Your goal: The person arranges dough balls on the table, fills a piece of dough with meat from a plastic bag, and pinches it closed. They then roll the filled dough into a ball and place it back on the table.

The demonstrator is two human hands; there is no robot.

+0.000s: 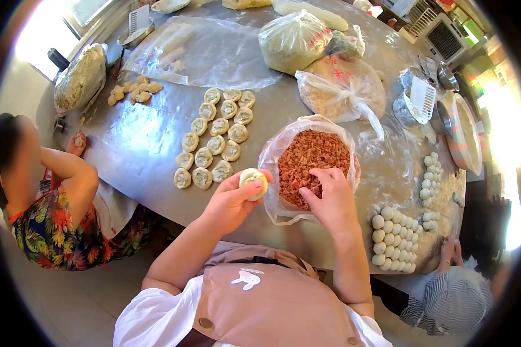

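My left hand (235,196) holds a round dough piece (252,184) up between thumb and fingers, just left of the filling bag. In the clear plastic bag (270,165) lies a crumbly reddish-brown filling (307,151). My right hand (329,195) dips into it, thumb and fingertips curled around some of the filling. Beyond my left hand, several shaped dough cups (216,143) with pale filling stand in rows on the metal table (139,168).
Smooth dough balls (395,240) sit in rows at the right, near a co-worker in a striped cap (458,301). Another person in a floral garment (69,231) works at the left beside small dough pieces (136,89). Tied plastic bags (344,87) and a basin (466,133) stand farther back.
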